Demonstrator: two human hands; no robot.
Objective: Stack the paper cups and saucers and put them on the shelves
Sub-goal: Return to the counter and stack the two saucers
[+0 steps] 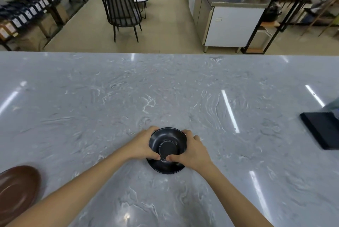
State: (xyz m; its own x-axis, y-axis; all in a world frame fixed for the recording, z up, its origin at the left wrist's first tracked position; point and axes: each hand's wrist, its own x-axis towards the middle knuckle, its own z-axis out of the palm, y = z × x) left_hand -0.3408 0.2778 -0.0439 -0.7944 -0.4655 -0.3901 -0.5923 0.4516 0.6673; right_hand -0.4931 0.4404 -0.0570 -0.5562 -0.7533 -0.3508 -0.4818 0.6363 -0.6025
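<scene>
A stack of black saucers (167, 142) sits on the grey marble counter (165, 89), near its front middle. The top saucer is tilted toward me; a lower saucer (166, 169) lies flat under it. My left hand (143, 144) grips the stack's left rim, thumb on the near edge. On the right rim is my right hand (192, 150), its thumb meeting the left thumb at the front. No paper cups are in sight.
A brown dish (17, 192) lies at the counter's front left corner. A black flat device (322, 129) rests at the right edge. Beyond the counter stand a dark chair (122, 12), a steel cabinet (225, 12) and shelving (300, 6) on both sides.
</scene>
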